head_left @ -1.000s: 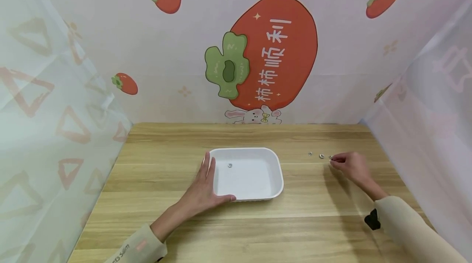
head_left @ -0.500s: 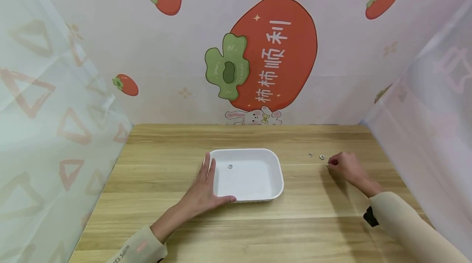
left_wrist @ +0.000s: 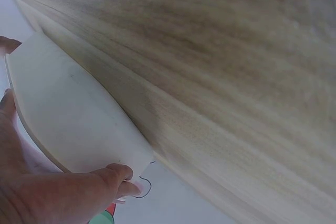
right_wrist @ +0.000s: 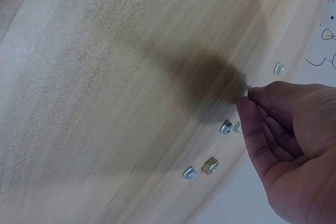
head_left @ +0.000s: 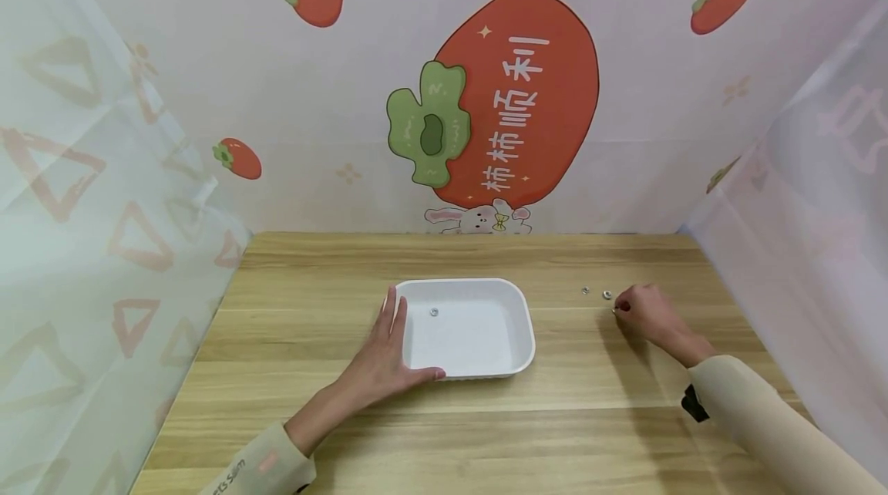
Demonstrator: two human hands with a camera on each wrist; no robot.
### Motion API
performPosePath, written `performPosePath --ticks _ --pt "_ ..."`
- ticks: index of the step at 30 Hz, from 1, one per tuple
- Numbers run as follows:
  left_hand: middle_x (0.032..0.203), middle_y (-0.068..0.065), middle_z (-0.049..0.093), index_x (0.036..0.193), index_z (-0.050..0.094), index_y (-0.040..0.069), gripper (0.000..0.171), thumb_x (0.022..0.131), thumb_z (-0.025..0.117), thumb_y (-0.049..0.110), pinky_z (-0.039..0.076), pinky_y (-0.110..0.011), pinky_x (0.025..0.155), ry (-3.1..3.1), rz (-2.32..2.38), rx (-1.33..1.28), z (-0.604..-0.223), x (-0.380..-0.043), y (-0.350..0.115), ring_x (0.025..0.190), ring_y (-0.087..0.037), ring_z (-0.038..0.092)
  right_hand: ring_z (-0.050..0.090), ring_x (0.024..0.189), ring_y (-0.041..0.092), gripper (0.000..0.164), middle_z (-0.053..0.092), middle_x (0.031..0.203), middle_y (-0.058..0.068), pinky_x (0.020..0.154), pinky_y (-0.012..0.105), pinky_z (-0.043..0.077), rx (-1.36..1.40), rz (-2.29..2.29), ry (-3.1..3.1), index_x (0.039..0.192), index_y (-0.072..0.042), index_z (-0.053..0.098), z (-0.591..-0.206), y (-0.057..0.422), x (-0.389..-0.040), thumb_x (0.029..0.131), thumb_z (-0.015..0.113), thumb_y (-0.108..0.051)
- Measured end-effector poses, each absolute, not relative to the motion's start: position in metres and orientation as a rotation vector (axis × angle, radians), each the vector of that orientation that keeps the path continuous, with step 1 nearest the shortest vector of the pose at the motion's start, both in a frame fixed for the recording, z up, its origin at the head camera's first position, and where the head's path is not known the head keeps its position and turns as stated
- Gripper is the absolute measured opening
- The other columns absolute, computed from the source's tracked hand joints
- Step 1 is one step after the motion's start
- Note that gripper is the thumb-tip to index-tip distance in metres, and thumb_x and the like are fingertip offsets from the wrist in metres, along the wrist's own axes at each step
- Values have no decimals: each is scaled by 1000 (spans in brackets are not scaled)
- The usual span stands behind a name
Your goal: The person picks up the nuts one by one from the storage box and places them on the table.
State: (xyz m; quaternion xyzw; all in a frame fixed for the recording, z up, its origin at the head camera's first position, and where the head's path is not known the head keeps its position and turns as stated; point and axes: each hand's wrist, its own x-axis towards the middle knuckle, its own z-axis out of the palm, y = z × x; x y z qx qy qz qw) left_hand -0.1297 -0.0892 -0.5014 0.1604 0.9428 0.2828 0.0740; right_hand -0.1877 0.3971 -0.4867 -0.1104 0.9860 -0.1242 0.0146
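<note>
A white rectangular tray (head_left: pixel 461 373) stands on the table with one small metal nut (head_left: pixel 434 312) inside, near its left end. My left hand (head_left: pixel 381 360) rests against the tray's near left corner, thumb along the front rim and straight fingers along the left side. In the left wrist view its fingers touch the tray's outer wall (left_wrist: pixel 73 103). Off to the right, my right hand (head_left: pixel 652 318) pinches a small metal nut (right_wrist: pixel 248 91) between thumb and forefinger, just above the table; mostly the fingertips hide it. Two nuts lie left of that hand, one being a silver nut (head_left: pixel 607 294).
In the right wrist view several more nuts lie around the right hand, among them a brownish hex nut (right_wrist: pixel 210 166) and a silver nut (right_wrist: pixel 279 68). The wooden table (head_left: pixel 312 287) ends at a printed backdrop (head_left: pixel 312 109) behind, with hanging sheets at both sides.
My right hand has taken a nut off the table at the right and moved slightly left and toward me with it. My left hand and the tray have stayed put.
</note>
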Motion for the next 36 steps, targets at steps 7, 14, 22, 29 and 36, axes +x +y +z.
performPosePath --ticks 7,14,22,29,36 --pt "177 -18 -11 167 6 -4 140 78 82 72 34 -59 123 2826 845 478 -503 -130 -89 163 -41 2 68 76 21 12 78 88 15 69 45 59 -364 -388 3068 88 1 81 -489 397 -189 90 69 3" --pt "177 -19 -10 167 7 -5 140 77 83 72 34 -59 123 2833 844 483 -502 -130 -90 163 -41 3 55 68 16 16 74 81 7 60 33 48 -404 -347 3063 84 -3 81 -491 397 -191 89 68 5" --pt "177 -17 -10 167 8 -5 140 77 83 72 34 -58 123 2838 854 490 -501 -129 -90 163 -41 4 53 66 16 15 72 78 7 59 33 46 -392 -329 3055 82 -3 80 -490 397 -190 89 68 4" --pt "177 -19 -7 167 9 -5 140 77 83 72 37 -58 122 2847 855 487 -501 -129 -89 163 -42 5 69 76 24 11 78 88 17 68 46 59 -377 -325 3073 91 4 81 -490 397 -189 87 71 2" --pt "177 -20 -6 167 9 -5 140 76 83 73 38 -59 120 2848 857 484 -502 -129 -89 162 -42 6 43 60 13 17 56 65 -1 55 29 35 -372 -347 3089 71 -6 66 -487 395 -187 87 70 -1"
